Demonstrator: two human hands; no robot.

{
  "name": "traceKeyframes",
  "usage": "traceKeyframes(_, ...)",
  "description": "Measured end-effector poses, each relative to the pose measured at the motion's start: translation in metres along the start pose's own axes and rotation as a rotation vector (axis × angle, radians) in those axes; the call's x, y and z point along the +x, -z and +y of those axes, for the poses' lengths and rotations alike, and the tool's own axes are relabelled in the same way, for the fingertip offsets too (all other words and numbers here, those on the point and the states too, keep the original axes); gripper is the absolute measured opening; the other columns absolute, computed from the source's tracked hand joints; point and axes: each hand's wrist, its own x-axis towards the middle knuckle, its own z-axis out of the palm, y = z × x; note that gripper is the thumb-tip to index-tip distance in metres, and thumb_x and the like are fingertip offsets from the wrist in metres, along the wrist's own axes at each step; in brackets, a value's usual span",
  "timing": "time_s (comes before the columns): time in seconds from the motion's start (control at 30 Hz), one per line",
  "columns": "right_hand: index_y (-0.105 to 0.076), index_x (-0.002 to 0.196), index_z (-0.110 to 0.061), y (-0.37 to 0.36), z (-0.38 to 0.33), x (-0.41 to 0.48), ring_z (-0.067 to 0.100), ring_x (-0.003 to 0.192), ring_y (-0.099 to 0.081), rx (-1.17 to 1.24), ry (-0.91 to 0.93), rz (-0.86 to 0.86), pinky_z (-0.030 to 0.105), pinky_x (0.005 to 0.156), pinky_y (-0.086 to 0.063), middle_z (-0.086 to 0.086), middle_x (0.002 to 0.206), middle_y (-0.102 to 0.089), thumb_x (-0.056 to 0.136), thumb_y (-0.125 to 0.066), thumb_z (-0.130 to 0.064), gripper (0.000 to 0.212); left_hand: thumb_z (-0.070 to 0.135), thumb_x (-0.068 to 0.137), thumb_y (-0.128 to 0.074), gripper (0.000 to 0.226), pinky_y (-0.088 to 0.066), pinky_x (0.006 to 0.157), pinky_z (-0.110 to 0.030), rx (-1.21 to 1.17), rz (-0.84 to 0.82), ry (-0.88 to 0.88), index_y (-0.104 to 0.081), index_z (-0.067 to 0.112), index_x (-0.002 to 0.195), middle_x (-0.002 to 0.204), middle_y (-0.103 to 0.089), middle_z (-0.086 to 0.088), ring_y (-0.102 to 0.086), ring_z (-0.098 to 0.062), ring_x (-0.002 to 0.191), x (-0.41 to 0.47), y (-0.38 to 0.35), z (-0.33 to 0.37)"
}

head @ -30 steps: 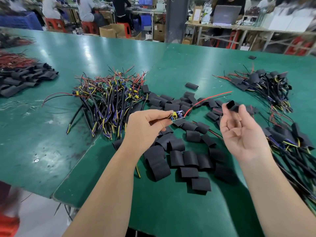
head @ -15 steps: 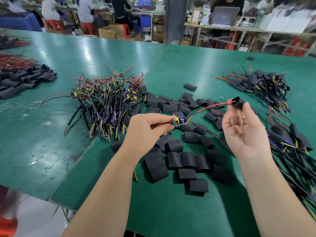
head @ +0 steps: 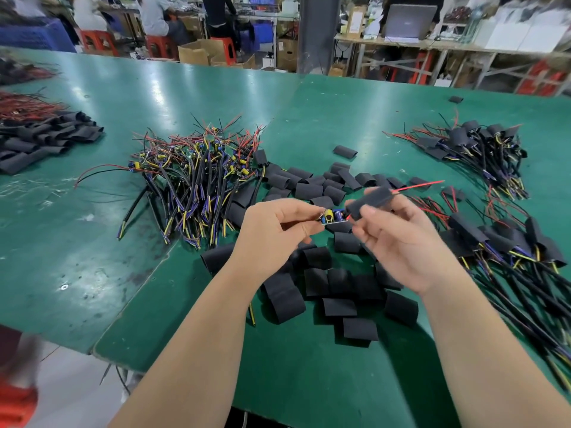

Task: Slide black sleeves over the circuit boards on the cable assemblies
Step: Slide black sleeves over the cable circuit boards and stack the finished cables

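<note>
Whereas the hands were held well apart a second ago, they have now been brought together over the table (head: 309, 381). They are above the loose sleeves (head: 324, 285), between the bare pile (head: 191, 186) and the sleeved pile (head: 494, 239).

The right hand (head: 404, 242) has been moved in toward the left hand (head: 275, 233). The sleeve (head: 372, 199) has been run down to the board (head: 332, 217), with the red wire (head: 420, 184) seen leaving its far end. Mouth is just beside the board's end; board is still uncovered.

Judged: threading is done, final push over the board is outstanding.

Pose:
- Left hand: fingers curled, board pinched at its near end, components up.
- Right hand: sleeve gripped between thumb and fingertips, tilted up to the right, lined up roughly with the board.
</note>
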Motion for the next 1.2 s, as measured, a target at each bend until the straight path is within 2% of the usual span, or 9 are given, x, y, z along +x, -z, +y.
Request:
traceKeyframes(0.07, -0.065, 0.085, -0.019, -0.004, 0.003, -0.001, 0.013, 0.071, -0.067, -0.071, 0.003, 0.002, 0.023, 0.067, -0.052, -0.001, 0.077, -0.070, 0.067, -0.070, -0.009, 0.020, 0.005, 0.080, -0.074, 0.021, -0.049, 0.053, -0.015, 0.017, 0.031, 0.017, -0.067, 0.025, 0.081, 0.073, -0.072, 0.015, -0.065, -0.005, 0.057, 0.001, 0.001, 0.001)
traceKeyframes(0.17, -0.059, 0.100, -0.017, -0.006, 0.004, -0.003, 0.015, 0.071, -0.065, -0.071, 0.033, -0.015, 0.026, 0.068, -0.053, 0.000, 0.073, -0.066, 0.067, -0.072, -0.010, 0.036, 0.005, 0.079, -0.075, 0.021, -0.051, 0.053, -0.018, 0.048, 0.050, 0.011, -0.066, 0.024, 0.077, 0.067, -0.071, 0.014, -0.065, -0.005, 0.057, 0.001, 0.003, 0.002)
traceKeyframes(0.3, -0.056, 0.101, -0.018, -0.011, 0.009, -0.006, 0.014, 0.074, -0.068, -0.032, 0.084, -0.026, 0.025, 0.072, -0.054, -0.006, 0.065, -0.067, 0.070, -0.068, -0.007, 0.035, 0.006, 0.077, -0.077, 0.020, -0.046, 0.054, -0.011, 0.069, 0.045, -0.004, -0.068, 0.022, 0.072, 0.060, -0.067, 0.019, -0.062, 0.000, 0.052, 0.000, 0.002, 0.001)
traceKeyframes(0.5, -0.059, 0.104, -0.015, -0.012, 0.014, -0.003, 0.010, 0.079, -0.066, -0.239, 0.146, 0.032, 0.025, 0.074, -0.053, -0.005, 0.083, -0.072, 0.079, -0.067, -0.002, 0.029, 0.002, 0.076, -0.077, 0.020, -0.047, 0.054, -0.012, 0.051, 0.026, -0.013, -0.071, 0.021, 0.072, 0.062, -0.068, 0.017, -0.063, -0.003, 0.052, -0.001, 0.002, 0.001)
traceKeyframes(0.63, -0.065, 0.100, -0.015, -0.010, 0.014, -0.004, 0.018, 0.084, -0.063, -0.237, 0.128, 0.021, 0.025, 0.072, -0.051, 0.002, 0.092, -0.073, 0.069, -0.073, -0.017, 0.033, 0.000, 0.076, -0.077, 0.028, -0.047, 0.054, -0.013, 0.023, 0.019, -0.022, -0.070, 0.026, 0.069, 0.061, -0.068, 0.016, -0.063, -0.003, 0.052, 0.000, 0.001, -0.001)
traceKeyframes(0.73, -0.067, 0.103, -0.015, -0.010, 0.014, -0.005, 0.022, 0.090, -0.058, -0.234, 0.106, -0.035, 0.024, 0.070, -0.049, 0.007, 0.101, -0.070, 0.070, -0.071, -0.021, 0.033, -0.002, 0.075, -0.077, 0.032, -0.047, 0.057, -0.011, 0.043, 0.001, -0.041, -0.068, 0.028, 0.066, 0.061, -0.067, 0.018, -0.062, 0.001, 0.054, -0.001, -0.003, -0.002)
traceKeyframes(0.93, -0.068, 0.103, -0.018, -0.010, 0.017, -0.005, 0.017, 0.091, -0.065, -0.344, 0.074, -0.051, 0.029, 0.076, -0.049, 0.007, 0.103, -0.072, 0.072, -0.068, -0.024, 0.031, -0.004, 0.075, -0.076, 0.038, -0.048, 0.058, -0.013, 0.061, -0.010, -0.038, -0.067, 0.032, 0.067, 0.060, -0.066, 0.020, -0.062, 0.001, 0.053, -0.001, -0.002, -0.003)
traceKeyframes(1.07, -0.066, 0.105, -0.016, -0.009, 0.016, -0.005, 0.018, 0.083, -0.059, -0.189, 0.096, -0.054, 0.023, 0.069, -0.050, 0.005, 0.096, -0.072, 0.071, -0.069, -0.016, 0.034, 0.000, 0.079, -0.074, 0.033, -0.050, 0.053, -0.020, 0.032, -0.023, -0.024, -0.069, 0.032, 0.071, 0.061, -0.066, 0.016, -0.059, -0.003, 0.052, -0.001, -0.004, 0.000)
traceKeyframes(1.2, -0.063, 0.105, -0.013, -0.009, 0.015, -0.006, 0.013, 0.080, -0.068, -0.014, 0.028, -0.057, 0.021, 0.069, -0.054, 0.005, 0.097, -0.073, 0.075, -0.064, -0.011, 0.029, 0.004, 0.085, -0.069, 0.027, -0.045, 0.046, -0.017, -0.045, -0.041, -0.053, -0.068, 0.030, 0.076, 0.063, -0.067, 0.007, -0.052, -0.004, 0.046, 0.000, -0.002, 0.004)
